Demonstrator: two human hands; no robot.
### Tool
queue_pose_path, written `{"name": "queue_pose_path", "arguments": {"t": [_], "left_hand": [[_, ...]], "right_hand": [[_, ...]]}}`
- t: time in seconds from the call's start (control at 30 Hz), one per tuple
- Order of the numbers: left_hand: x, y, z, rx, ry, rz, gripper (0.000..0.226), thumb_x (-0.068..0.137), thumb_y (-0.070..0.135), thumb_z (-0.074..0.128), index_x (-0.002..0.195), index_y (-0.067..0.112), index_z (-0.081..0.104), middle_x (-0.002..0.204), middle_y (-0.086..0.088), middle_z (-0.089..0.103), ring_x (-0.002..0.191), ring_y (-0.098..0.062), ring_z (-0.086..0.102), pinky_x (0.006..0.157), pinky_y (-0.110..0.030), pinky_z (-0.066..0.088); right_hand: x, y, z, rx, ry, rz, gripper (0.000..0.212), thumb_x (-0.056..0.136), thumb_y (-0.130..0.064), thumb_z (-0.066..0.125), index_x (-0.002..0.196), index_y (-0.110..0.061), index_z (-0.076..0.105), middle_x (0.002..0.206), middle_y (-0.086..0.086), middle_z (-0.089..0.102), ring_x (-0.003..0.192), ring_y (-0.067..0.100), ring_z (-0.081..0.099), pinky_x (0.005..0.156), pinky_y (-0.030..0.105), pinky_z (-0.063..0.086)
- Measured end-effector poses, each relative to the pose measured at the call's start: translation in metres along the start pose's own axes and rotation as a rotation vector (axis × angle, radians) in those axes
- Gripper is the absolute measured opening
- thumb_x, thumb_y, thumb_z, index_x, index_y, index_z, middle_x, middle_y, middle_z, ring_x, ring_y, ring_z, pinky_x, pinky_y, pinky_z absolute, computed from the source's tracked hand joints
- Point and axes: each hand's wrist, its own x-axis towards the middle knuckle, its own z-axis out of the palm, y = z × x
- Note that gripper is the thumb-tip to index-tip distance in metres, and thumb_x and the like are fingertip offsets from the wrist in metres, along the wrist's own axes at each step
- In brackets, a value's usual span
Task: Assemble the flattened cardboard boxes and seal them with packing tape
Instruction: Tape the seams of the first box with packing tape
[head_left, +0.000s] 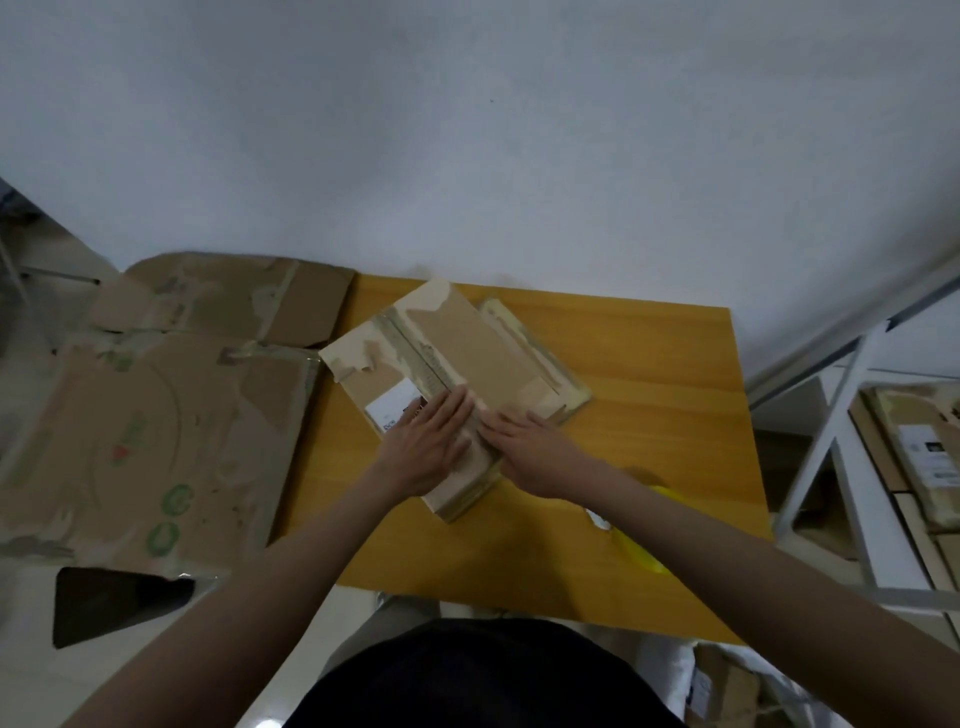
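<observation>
both hands down flat: left hand (428, 447) and right hand (535, 449) pressed the flattened box (457, 358) mid-tabletop (649, 374), fingers (449, 410) straight, released, gripping nothing.

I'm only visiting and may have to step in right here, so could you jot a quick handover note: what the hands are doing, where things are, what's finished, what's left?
Left hand: flat, fingers straight, pressing on the flattened cardboard box on the wooden table.
Right hand: also flat on that box, beside the left.
Other flattened cardboard lies to the left of the table. A yellow object shows partly under the right forearm; I cannot tell what it is.
Done: nothing assembled yet.
Left: open the box, fold the flaps, tape it, then the others.
</observation>
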Motion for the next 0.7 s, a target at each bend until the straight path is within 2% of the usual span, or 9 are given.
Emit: {"name": "queue_pose_path", "arguments": {"t": [0.1,0.2,0.3,0.37,0.4,0.47,0.57,0.63,0.7], "left_hand": [[0.009,-0.031,-0.012,0.081,-0.013,0.035,0.089,0.082,0.063,-0.031,0.158,0.022,-0.011,0.165,0.004,-0.018,0.153,-0.017,-0.01,0.124,-0.044,0.008],[0.029,-0.071,-0.025,0.126,-0.074,0.068,0.092,0.078,0.066,-0.035,0.157,0.023,-0.014,0.164,0.003,-0.023,0.152,-0.019,-0.015,0.123,-0.047,0.006],[0.049,-0.111,-0.041,0.155,-0.11,0.086,0.073,0.095,0.061,-0.009,0.157,0.024,-0.014,0.163,0.002,-0.025,0.151,-0.024,-0.017,0.123,-0.054,0.009],[0.059,-0.135,-0.049,0.134,-0.103,0.073,0.068,0.1,0.056,0.009,0.157,0.027,-0.014,0.164,0.005,-0.023,0.151,-0.026,-0.015,0.122,-0.055,0.015],[0.063,-0.143,-0.052,0.134,-0.098,0.079,0.069,0.099,0.057,0.011,0.157,0.028,-0.013,0.164,0.007,-0.022,0.152,-0.026,-0.014,0.12,-0.057,0.019],[0.069,-0.153,-0.054,0.135,-0.096,0.095,0.071,0.096,0.059,0.009,0.158,0.03,-0.009,0.164,0.009,-0.019,0.152,-0.027,-0.013,0.116,-0.059,0.024],[0.073,-0.157,-0.052,0.009,-0.099,0.05,0.071,0.096,0.063,0.02,0.156,0.036,-0.007,0.164,0.011,-0.017,0.151,-0.035,-0.009,0.112,-0.065,0.024],[0.075,-0.161,-0.046,-0.077,-0.09,0.008,0.072,0.097,0.064,0.029,0.156,0.039,-0.003,0.165,0.01,-0.012,0.148,-0.045,0.004,0.108,-0.066,0.028],[0.074,-0.164,-0.043,-0.096,-0.043,0.014,0.073,0.094,0.068,0.03,0.155,0.039,0.003,0.165,0.009,-0.007,0.141,-0.047,0.023,0.104,-0.063,0.035]], "right_hand": [[-0.006,-0.002,0.003,0.0,-0.028,0.056,0.058,0.108,-0.036,0.028,0.16,-0.02,0.007,0.167,-0.005,-0.003,0.154,0.02,-0.003,0.124,0.047,0.007],[-0.008,-0.011,0.003,0.058,-0.016,0.134,0.058,0.108,-0.038,0.028,0.16,-0.022,0.009,0.167,-0.009,-0.001,0.154,0.017,-0.006,0.124,0.049,0.005],[-0.005,-0.023,0.003,0.097,-0.005,0.226,0.056,0.107,-0.041,0.028,0.159,-0.026,0.012,0.166,-0.013,0.003,0.154,0.016,-0.005,0.124,0.049,0.001],[-0.002,-0.028,0.0,0.115,-0.004,0.286,0.055,0.107,-0.043,0.028,0.159,-0.029,0.015,0.166,-0.016,0.006,0.154,0.017,-0.004,0.124,0.049,-0.001],[-0.001,-0.031,-0.003,0.121,-0.007,0.311,0.055,0.107,-0.043,0.029,0.159,-0.03,0.016,0.165,-0.017,0.007,0.154,0.018,-0.005,0.123,0.049,0.0],[0.002,-0.036,-0.008,0.123,0.002,0.355,0.054,0.107,-0.042,0.032,0.158,-0.031,0.019,0.165,-0.016,0.012,0.154,0.02,-0.001,0.122,0.047,0.006],[0.009,-0.047,-0.016,0.099,0.058,0.396,0.05,0.106,-0.038,0.036,0.154,-0.027,0.032,0.161,-0.009,0.028,0.15,0.027,0.018,0.114,0.044,0.022],[0.017,-0.057,-0.018,0.081,0.091,0.412,0.049,0.104,-0.035,0.041,0.151,-0.022,0.039,0.158,-0.006,0.034,0.142,0.031,0.029,0.107,0.043,0.03],[0.025,-0.064,-0.017,0.077,0.066,0.437,0.057,0.102,-0.04,0.045,0.153,-0.019,0.033,0.16,-0.003,0.028,0.14,0.03,0.029,0.107,0.042,0.032]]}}
